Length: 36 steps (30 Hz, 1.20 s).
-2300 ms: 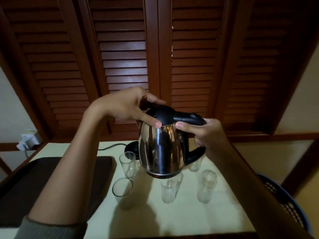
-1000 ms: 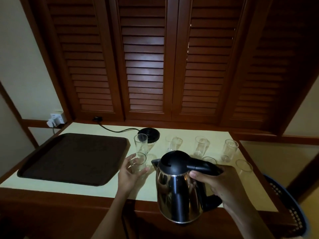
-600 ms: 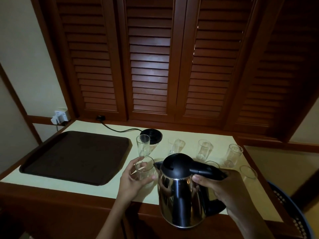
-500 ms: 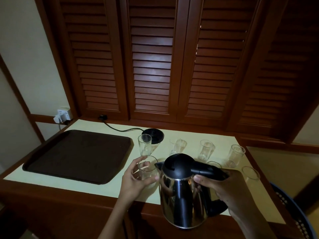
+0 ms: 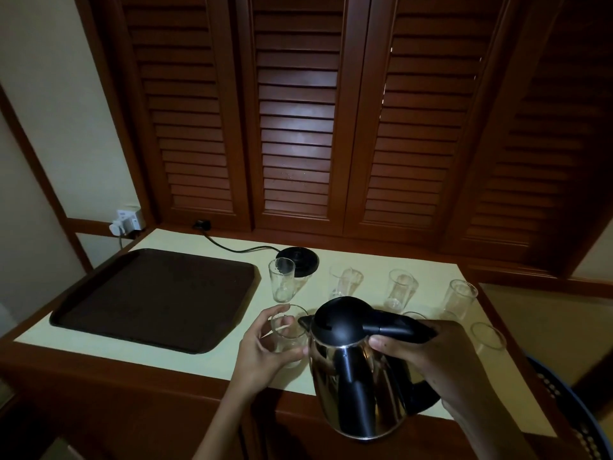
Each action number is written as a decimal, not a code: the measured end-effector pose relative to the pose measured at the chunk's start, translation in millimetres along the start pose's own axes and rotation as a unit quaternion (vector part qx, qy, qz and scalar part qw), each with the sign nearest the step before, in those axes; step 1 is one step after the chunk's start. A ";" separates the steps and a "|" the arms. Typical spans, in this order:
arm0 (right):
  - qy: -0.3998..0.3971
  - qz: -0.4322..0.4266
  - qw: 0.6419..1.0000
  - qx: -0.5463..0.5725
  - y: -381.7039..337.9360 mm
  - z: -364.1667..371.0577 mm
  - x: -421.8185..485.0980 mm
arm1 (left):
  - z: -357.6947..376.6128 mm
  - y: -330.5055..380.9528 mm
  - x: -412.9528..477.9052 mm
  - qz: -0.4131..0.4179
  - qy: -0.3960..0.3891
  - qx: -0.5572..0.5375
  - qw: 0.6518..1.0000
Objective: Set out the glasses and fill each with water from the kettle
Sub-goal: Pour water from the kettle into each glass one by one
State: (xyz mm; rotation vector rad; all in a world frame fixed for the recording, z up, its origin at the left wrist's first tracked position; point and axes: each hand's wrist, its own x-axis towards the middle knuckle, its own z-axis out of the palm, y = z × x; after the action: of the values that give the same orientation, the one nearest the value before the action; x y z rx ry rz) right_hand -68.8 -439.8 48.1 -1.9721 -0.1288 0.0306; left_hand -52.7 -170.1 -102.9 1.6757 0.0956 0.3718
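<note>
A steel kettle [image 5: 358,386] with a black lid and handle hangs above the counter's front edge; my right hand [image 5: 431,356] grips its handle. Its spout points left, close to the rim of a clear front glass [image 5: 288,333], which my left hand [image 5: 262,353] holds on the counter. Several more empty-looking glasses stand behind: one by the tray [image 5: 281,283], two in the back row [image 5: 345,282] [image 5: 401,288], one at the right [image 5: 461,298] and one at the front right [image 5: 487,338]. Another rim shows just behind the kettle handle.
A dark brown tray [image 5: 152,293] lies on the left of the pale counter [image 5: 424,280]. The black kettle base [image 5: 298,265] with its cord sits at the back. Louvred wooden doors stand behind. A blue basket [image 5: 587,423] is at the lower right.
The kettle came down from chest height to the counter's front. My left hand left the lid and took hold of the front glass. The spout has drawn nearer to that glass.
</note>
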 end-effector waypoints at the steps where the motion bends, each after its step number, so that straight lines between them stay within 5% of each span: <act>1: -0.003 -0.003 1.000 -0.003 -0.3 0.1 0.9 | -0.3 -0.5 0.1 0.000 -0.001 0.000 1.000; 36: -0.009 -0.015 0.993 -0.113 6.9 1.2 12.6 | -4.9 -0.5 -7.2 -0.025 -0.023 0.012 0.999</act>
State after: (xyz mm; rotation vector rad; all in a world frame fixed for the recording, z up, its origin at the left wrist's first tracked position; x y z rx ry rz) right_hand -55.8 -440.0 41.8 -2.1953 -0.1801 0.0155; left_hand -60.9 -167.3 -104.3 1.7006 0.1072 0.2961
